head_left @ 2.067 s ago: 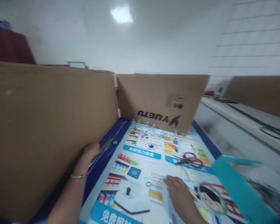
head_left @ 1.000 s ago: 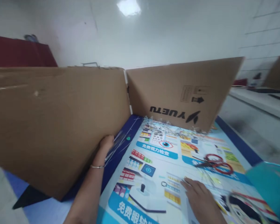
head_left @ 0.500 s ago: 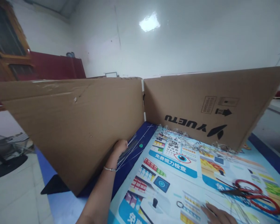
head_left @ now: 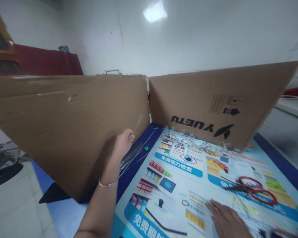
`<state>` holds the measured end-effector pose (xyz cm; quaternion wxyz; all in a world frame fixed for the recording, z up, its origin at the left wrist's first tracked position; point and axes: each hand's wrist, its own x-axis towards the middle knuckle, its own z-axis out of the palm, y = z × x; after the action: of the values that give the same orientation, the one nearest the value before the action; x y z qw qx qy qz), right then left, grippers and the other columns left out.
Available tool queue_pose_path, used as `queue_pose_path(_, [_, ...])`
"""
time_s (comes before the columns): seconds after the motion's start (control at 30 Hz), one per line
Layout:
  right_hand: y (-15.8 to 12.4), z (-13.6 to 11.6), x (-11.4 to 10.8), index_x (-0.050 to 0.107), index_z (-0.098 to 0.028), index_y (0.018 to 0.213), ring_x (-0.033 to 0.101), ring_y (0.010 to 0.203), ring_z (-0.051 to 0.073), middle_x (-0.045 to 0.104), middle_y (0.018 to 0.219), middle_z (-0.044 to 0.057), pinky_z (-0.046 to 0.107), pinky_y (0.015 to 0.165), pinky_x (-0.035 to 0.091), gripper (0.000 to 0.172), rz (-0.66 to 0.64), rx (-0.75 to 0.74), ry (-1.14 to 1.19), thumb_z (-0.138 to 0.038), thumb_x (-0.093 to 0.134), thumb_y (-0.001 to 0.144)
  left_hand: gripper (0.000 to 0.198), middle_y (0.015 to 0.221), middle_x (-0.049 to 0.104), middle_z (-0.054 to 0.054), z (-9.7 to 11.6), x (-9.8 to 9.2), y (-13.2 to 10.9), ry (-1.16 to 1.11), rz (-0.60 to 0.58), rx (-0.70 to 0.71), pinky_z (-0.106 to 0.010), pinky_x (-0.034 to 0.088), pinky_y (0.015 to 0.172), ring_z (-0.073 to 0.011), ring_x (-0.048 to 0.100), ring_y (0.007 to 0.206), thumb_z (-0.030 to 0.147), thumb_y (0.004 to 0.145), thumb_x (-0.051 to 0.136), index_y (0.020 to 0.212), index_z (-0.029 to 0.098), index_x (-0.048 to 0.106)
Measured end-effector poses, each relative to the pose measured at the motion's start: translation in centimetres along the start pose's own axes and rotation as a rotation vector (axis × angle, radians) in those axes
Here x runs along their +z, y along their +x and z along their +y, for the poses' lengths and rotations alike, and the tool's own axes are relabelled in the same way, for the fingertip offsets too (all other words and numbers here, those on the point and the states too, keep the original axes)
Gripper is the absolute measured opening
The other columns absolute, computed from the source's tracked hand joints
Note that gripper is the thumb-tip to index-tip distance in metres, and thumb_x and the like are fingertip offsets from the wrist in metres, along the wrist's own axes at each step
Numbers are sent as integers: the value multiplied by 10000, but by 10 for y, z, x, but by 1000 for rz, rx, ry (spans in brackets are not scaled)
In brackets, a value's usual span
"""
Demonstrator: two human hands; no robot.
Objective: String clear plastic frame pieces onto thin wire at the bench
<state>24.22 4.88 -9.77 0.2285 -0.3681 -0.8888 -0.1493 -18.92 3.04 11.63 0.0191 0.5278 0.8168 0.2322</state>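
Note:
My left hand [head_left: 125,140] is raised beside the left cardboard panel, its fingers closed. A faint thin wire [head_left: 138,125] rises from the fingertips, blurred by motion. Below lies a bundle of thin silvery wires [head_left: 131,157] on the dark blue strip along the panel. My right hand [head_left: 225,218] rests palm down on the printed poster sheet [head_left: 173,195], fingers stretched out; whether something small lies under the fingertips is unclear. A small ring [head_left: 185,202] lies left of that hand. Red-handled scissors [head_left: 254,190] lie open-bladed beyond it to the right.
Two cardboard panels, left [head_left: 72,129] and right [head_left: 201,96], stand upright and meet at the back corner. Small clear pieces [head_left: 201,142] line the foot of the right one. A green bit [head_left: 146,148] lies near the wires. More thin strands [head_left: 243,205] lie by the scissors.
My left hand has lifted from the wire bundle with a thin wire in its fingers. My right hand shows more fully on the poster. The view has shifted slightly.

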Motion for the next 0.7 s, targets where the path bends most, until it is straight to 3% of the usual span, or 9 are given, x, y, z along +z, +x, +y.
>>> queue_pose_path(0.07, [5,-10,-15,612,-247,1076,533,940,244,617,1105,47,365,745,434,330,-73,59,8,-249,427,803,149,853,648,-11,17,-11,-17,-298,295,171,-249,455,766,-140,624,837,287,882,407,959,200,501])
queue_pose_path(0.1, [8,-14,-22,607,-238,1084,525,952,244,607,1120,52,370,762,430,332,-112,79,14,-238,414,813,125,816,647,-8,26,-15,-26,-443,371,236,-251,469,746,-140,635,792,284,860,448,917,190,508])
queue_pose_path(0.17, [13,-20,-32,601,-226,1090,510,975,247,599,1128,59,376,789,420,334,-154,101,26,-221,397,826,100,790,648,-8,45,-20,-42,-696,408,332,-252,491,711,-135,645,736,270,837,491,871,179,516])
queue_pose_path(0.3, [19,-26,-42,580,-239,1118,490,1007,244,585,1141,58,380,813,408,345,-175,138,46,-206,378,840,58,766,657,-21,75,-15,-67,-927,240,421,-259,515,664,-136,645,695,227,818,529,823,169,527])
queue_pose_path(0.53, [20,-28,-45,573,-246,1130,482,997,239,575,1153,52,373,798,410,352,-201,155,64,-201,365,849,84,739,664,-22,101,21,-76,-838,-12,560,-238,490,672,-122,627,707,192,830,507,751,175,527])
queue_pose_path(0.7, [21,-28,-45,578,-232,1123,470,997,246,574,1150,57,378,800,405,350,-216,160,71,-190,365,848,87,733,665,-13,105,31,-73,-799,-60,567,-219,469,659,-115,622,697,191,825,509,740,175,512])
